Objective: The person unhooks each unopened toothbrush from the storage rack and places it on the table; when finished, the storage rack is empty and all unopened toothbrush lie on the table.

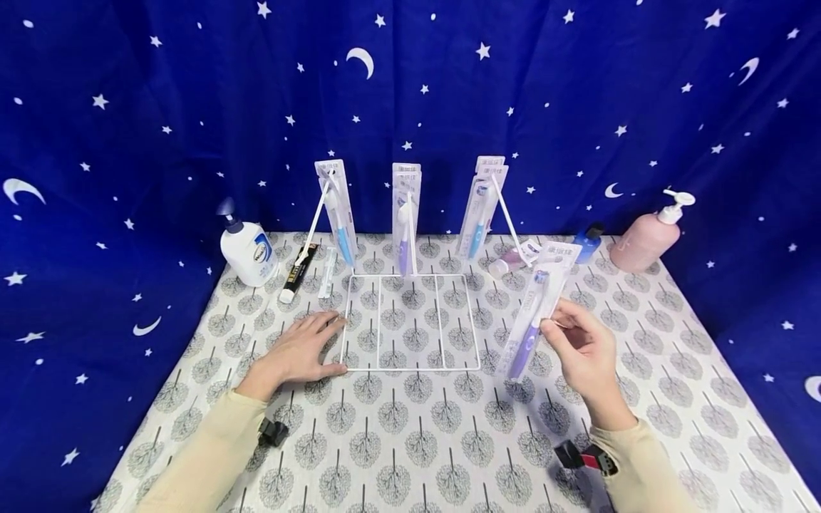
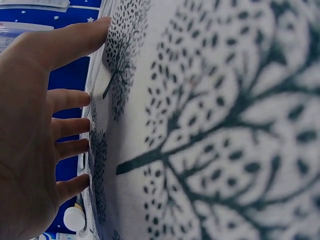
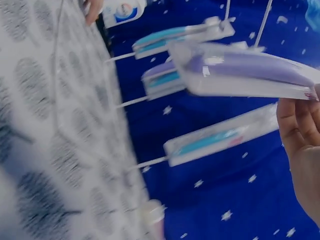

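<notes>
My right hand [image 1: 586, 349] pinches the edge of a packaged purple toothbrush [image 1: 527, 345] between thumb and fingers. That clear pack is tilted, held above the cloth to the right of a white wire display rack [image 1: 410, 370]. In the right wrist view the same purple toothbrush pack [image 3: 250, 70] passes in front of the hanging packs. My left hand [image 1: 298, 349] lies with spread fingers at the rack base's left side, touching or very near the wire. From the rack's three arms hang packaged toothbrushes: left [image 1: 340, 221], middle [image 1: 404, 228] and right [image 1: 482, 206].
Left of the rack stand a white pump bottle [image 1: 249, 253], a black toothpaste tube [image 1: 298, 274] and a small slim pack [image 1: 328, 274]. On the right are a pinkish tube [image 1: 509, 261], a blue bottle [image 1: 588, 246] and a pink pump bottle [image 1: 644, 242]. A blue starry curtain [image 1: 410, 64] hangs behind.
</notes>
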The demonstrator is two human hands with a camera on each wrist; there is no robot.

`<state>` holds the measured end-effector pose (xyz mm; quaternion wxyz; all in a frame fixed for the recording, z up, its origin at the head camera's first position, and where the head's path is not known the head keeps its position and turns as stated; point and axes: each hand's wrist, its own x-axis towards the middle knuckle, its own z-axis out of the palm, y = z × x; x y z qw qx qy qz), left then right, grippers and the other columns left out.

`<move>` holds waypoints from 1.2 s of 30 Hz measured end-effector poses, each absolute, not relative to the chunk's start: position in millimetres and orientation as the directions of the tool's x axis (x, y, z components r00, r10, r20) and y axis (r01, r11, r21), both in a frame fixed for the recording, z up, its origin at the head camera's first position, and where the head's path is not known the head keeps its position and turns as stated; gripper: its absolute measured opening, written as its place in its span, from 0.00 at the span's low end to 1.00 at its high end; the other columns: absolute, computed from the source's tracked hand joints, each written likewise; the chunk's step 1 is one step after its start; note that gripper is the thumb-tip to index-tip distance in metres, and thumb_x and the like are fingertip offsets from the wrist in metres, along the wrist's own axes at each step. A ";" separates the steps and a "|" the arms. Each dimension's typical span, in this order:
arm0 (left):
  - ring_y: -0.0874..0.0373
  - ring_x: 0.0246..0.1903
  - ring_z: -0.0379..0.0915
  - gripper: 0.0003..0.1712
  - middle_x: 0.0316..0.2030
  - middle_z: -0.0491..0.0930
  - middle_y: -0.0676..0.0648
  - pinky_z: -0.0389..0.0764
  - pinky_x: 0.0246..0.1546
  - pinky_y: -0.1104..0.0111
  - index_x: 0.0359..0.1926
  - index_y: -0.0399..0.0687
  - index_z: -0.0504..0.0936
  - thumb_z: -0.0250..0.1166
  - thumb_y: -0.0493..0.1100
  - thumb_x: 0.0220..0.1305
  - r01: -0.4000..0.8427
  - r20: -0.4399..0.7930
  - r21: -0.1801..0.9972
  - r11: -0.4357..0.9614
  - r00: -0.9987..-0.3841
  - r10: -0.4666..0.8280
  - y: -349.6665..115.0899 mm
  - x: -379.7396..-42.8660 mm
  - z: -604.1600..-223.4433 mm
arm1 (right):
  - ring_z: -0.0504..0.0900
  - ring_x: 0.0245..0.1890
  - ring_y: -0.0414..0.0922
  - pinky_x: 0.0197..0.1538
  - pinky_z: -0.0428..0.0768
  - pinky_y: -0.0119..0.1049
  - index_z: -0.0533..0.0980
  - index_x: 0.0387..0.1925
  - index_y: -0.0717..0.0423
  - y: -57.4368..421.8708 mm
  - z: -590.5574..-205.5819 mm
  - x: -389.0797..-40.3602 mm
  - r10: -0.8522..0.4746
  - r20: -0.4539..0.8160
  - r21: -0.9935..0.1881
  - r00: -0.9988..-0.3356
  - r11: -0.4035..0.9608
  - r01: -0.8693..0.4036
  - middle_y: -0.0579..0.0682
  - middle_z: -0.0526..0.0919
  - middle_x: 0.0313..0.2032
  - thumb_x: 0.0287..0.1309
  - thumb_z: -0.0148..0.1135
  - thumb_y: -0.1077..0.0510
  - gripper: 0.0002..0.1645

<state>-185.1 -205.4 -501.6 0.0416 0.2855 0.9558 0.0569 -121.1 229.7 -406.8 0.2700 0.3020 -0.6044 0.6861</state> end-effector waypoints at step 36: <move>0.44 0.67 0.47 0.54 0.69 0.50 0.44 0.52 0.65 0.46 0.69 0.54 0.53 0.53 0.76 0.48 0.554 -0.041 0.130 0.823 -0.826 0.562 -206.2 -184.0 -498.4 | 0.76 0.20 0.37 0.22 0.79 0.30 0.73 0.48 0.70 235.5 -504.0 -187.1 -0.026 -0.069 -0.885 -0.997 0.463 0.049 0.60 0.82 0.30 0.53 0.59 0.66 0.20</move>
